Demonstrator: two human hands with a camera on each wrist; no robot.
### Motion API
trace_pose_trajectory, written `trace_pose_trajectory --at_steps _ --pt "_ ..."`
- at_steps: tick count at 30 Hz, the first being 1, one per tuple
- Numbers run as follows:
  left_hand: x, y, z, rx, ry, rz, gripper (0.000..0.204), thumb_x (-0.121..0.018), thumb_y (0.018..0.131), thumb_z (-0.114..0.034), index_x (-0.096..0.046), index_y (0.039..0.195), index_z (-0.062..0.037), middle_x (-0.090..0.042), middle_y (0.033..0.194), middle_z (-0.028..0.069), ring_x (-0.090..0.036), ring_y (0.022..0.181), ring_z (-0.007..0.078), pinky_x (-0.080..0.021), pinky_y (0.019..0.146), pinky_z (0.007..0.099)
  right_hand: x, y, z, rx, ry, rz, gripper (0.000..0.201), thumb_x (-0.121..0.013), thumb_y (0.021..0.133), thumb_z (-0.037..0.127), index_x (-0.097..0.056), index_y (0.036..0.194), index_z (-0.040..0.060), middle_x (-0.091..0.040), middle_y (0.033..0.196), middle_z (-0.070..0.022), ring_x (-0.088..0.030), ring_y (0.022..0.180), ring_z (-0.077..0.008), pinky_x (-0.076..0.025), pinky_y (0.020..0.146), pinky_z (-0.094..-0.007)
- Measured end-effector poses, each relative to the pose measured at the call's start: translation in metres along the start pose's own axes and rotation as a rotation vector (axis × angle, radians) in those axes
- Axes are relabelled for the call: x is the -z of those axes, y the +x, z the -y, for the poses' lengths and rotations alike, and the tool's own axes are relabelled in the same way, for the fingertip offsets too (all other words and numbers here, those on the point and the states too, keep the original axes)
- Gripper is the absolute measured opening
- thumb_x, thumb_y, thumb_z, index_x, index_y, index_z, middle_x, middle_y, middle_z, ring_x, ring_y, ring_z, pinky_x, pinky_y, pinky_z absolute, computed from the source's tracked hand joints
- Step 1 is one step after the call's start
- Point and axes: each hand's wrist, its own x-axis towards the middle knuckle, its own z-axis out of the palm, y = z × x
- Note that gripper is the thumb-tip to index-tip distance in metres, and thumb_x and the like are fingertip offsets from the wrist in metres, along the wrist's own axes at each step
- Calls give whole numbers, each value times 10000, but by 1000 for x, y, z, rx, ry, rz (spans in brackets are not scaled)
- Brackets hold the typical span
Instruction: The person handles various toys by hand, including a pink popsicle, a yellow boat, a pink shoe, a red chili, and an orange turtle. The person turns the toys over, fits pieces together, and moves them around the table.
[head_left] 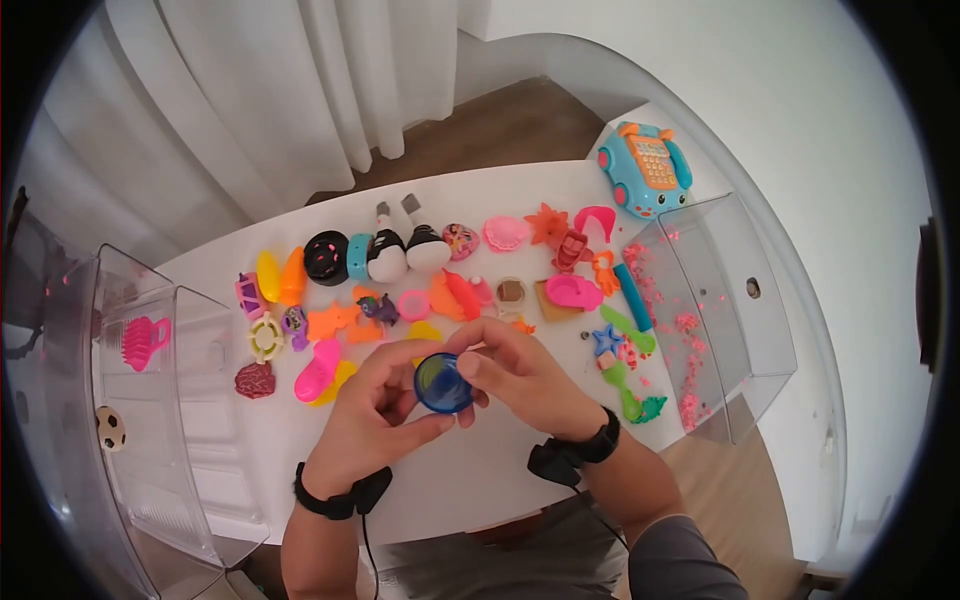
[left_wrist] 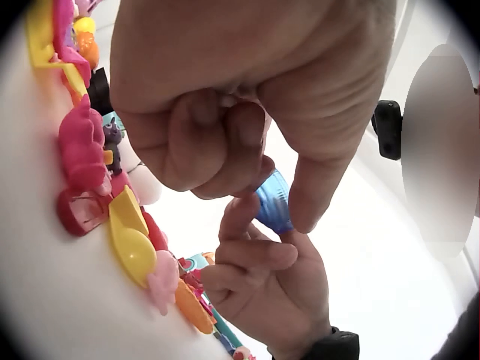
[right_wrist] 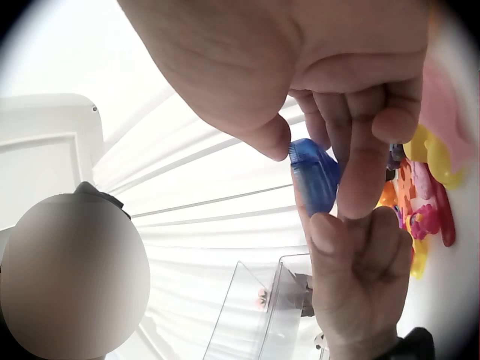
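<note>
Over the front middle of the table, both hands hold a small round tub [head_left: 443, 383] of see-through blue plastic. In the head view its round face is turned up, with a greenish yellow tint inside. My left hand [head_left: 368, 410] grips the tub's left and lower edge between thumb and fingers. From the other side my right hand [head_left: 530, 378] pinches it, the thumb lying over the upper right rim. A ribbed edge shows on the blue tub [right_wrist: 315, 176] in the right wrist view. Fingers hide part of the tub [left_wrist: 274, 204] in the left wrist view.
Several toys spread behind the hands, including a black donut [head_left: 326, 258], a pink scoop [head_left: 318, 370] and a blue star [head_left: 607, 340]. Clear bins stand left [head_left: 190, 400] and right [head_left: 735, 310], the right one holding pink bits. A toy phone [head_left: 648, 170] sits at the back right.
</note>
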Motion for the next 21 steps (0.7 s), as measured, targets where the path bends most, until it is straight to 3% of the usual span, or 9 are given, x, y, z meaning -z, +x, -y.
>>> trace_pose_trajectory --at_steps 2,5,7,8,12,15,17,18,21 --pt "5 -2 4 3 44 -5 697 -803 828 80 -515 1438 -97 -676 1179 68 -678 1046 108 -529 904 233 1 -1 1 -24 -1 25 295 -631 1074 267 -565 1253 43 -700 982 -46 -672 765 -103 -489 675 -246" --pt "15 2 1 -73 87 -152 614 -810 847 31 -526 1382 -66 -662 1207 77 -664 1096 135 -532 940 273 14 -3 5 148 -185 -176 182 -633 1055 188 -620 1143 30 -708 929 -55 -681 736 -114 -509 664 -269" --pt "24 8 0 -305 51 -450 579 -825 852 -24 -529 1349 -40 -652 1229 73 -652 1130 162 -523 983 307 26 -3 18 392 -842 -535 68 -647 1002 91 -655 1027 28 -714 913 -69 -685 741 -144 -525 672 -286" --pt "29 7 2 -328 62 -527 568 -832 851 -58 -528 1330 -23 -638 1249 67 -644 1142 169 -511 1011 318 29 -2 20 406 -927 -544 54 -687 948 68 -668 987 37 -706 907 -93 -689 760 -196 -532 678 -316" --pt "25 8 1 -294 78 -527 590 -830 832 -46 -531 1340 -28 -629 1260 61 -628 1178 165 -506 1029 316 26 4 7 594 -1139 -449 120 -719 912 72 -667 1015 43 -701 896 -98 -683 778 -249 -539 679 -365" --pt "13 8 0 -194 138 -415 577 -833 791 -30 -578 1308 -57 -618 1208 13 -626 1044 110 -524 891 259 10 4 -2 550 -1069 -325 147 -718 919 137 -662 1024 50 -693 872 -106 -680 764 -296 -537 678 -409" --pt "6 4 -5 -31 360 -297 568 -844 738 -13 -633 1259 -95 -596 1125 -29 -564 855 50 -452 698 202 2 1 -5 447 -794 -189 128 -690 936 127 -645 1014 37 -636 809 -115 -621 664 -264 -493 622 -367" --pt "3 4 2 -84 424 -292 567 -858 698 -9 -662 1219 -117 -564 1058 -45 -468 735 27 -340 599 193 -1 0 -6 439 -813 -225 128 -690 936 127 -645 1014 37 -636 809 -115 -621 664 -264 -493 622 -367" --pt "-3 3 -3 -51 489 -211 580 -861 693 -14 -655 1226 -113 -547 1039 -40 -481 730 30 -349 598 189 -4 -3 -6 289 -789 -96 156 -687 935 161 -627 999 32 -645 812 -127 -637 658 -282 -497 608 -388"
